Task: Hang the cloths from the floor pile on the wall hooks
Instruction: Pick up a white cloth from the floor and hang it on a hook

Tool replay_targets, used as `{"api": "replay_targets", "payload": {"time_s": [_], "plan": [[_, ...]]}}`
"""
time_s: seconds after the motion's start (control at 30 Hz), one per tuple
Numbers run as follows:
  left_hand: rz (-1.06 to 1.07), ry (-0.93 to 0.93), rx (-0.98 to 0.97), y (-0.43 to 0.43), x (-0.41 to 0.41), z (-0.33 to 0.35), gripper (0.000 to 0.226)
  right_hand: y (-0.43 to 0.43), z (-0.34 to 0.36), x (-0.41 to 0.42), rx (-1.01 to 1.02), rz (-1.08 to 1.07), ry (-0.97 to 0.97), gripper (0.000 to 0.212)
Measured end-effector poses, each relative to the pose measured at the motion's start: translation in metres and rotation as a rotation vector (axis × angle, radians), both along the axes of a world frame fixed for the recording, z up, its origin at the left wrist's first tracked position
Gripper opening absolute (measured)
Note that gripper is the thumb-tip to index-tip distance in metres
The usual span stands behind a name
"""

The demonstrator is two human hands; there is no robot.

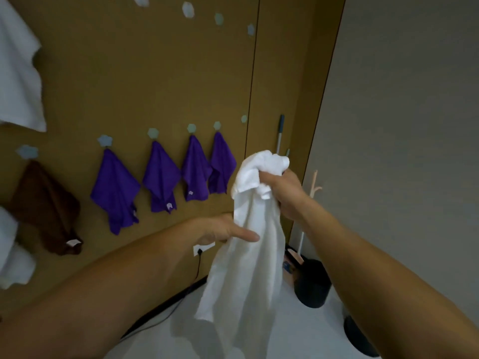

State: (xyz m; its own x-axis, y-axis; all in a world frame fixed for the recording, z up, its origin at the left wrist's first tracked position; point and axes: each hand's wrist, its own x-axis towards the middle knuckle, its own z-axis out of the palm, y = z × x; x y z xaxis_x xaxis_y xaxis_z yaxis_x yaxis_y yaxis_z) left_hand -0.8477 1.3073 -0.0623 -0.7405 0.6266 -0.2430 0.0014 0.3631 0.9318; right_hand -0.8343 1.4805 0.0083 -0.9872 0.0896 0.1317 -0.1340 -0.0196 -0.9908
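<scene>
Two bare hands hold one white cloth (248, 268) in front of a tan wall (155, 73) in the head view. The right hand (282, 193) is uppermost, with its fingers clenched around the bunched top of the white cloth; the rest of the cloth hangs straight down from this grip, clear of the floor (181, 327). The left hand (220, 229) is lower and meets the cloth at its left edge: the thumb lies straight across the front of the fabric, while the fingers are hidden behind it, so it cannot be told whether this hand is grasping the cloth or only touching it. Both forearms are bare. Purple cloths (160, 180), four in all, hang in a row on the wall to the left of the hands, each from its own pale flower-shaped hook (191, 128). A brown cloth (46, 208) hangs further left on a similar hook. One free hook (244, 118) sits at the right end of this row, above and just left of the raised white cloth. More free hooks (219, 18) run along the top of the wall. White towels (18, 73) hang at the far left edge, one high and one low. A socket (203, 247) sits low on the wall behind the left hand, with a black cable (198, 265) running down from it to the floor. A pole (279, 136) leans in the corner beyond the right hand, and a dark bin (312, 283) stands on the floor below it, beside a grey wall (401, 125).
</scene>
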Motion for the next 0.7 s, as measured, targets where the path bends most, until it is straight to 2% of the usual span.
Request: {"api": "replay_targets", "payload": {"time_s": [0.1,0.2,0.27,0.33,0.4,0.47,0.53,0.63,0.7], "plan": [[0.192,-0.023,0.140,-0.022,0.005,0.004,0.055,-0.038,0.002,0.001,-0.051,-0.003,0.029,0.051],[0.269,-0.109,0.366,-0.050,0.002,0.020,0.041,-0.065,-0.014,0.004,-0.083,0.097,-0.083,0.070],[0.388,-0.140,0.434,-0.068,0.001,0.035,0.030,-0.079,-0.030,0.008,-0.059,0.221,-0.194,0.080],[0.536,-0.161,0.458,-0.082,-0.003,0.048,0.030,-0.092,-0.044,0.016,0.015,0.343,-0.311,0.075],[0.541,-0.207,0.484,-0.094,-0.003,0.054,0.040,-0.102,-0.054,0.019,0.124,0.364,-0.357,0.063],[0.479,-0.224,0.506,-0.104,0.000,0.049,0.048,-0.108,-0.058,0.017,0.177,0.274,-0.347,0.046],[0.378,-0.254,0.481,-0.112,0.006,0.034,0.053,-0.111,-0.056,0.012,0.129,0.177,-0.331,0.034],[0.262,-0.342,0.304,-0.121,0.018,0.015,0.047,-0.115,-0.050,0.006,0.032,0.100,-0.295,0.023],[0.290,-0.358,0.237,-0.122,0.024,0.014,0.035,-0.116,-0.048,0.002,0.060,0.052,-0.287,0.023]]}}
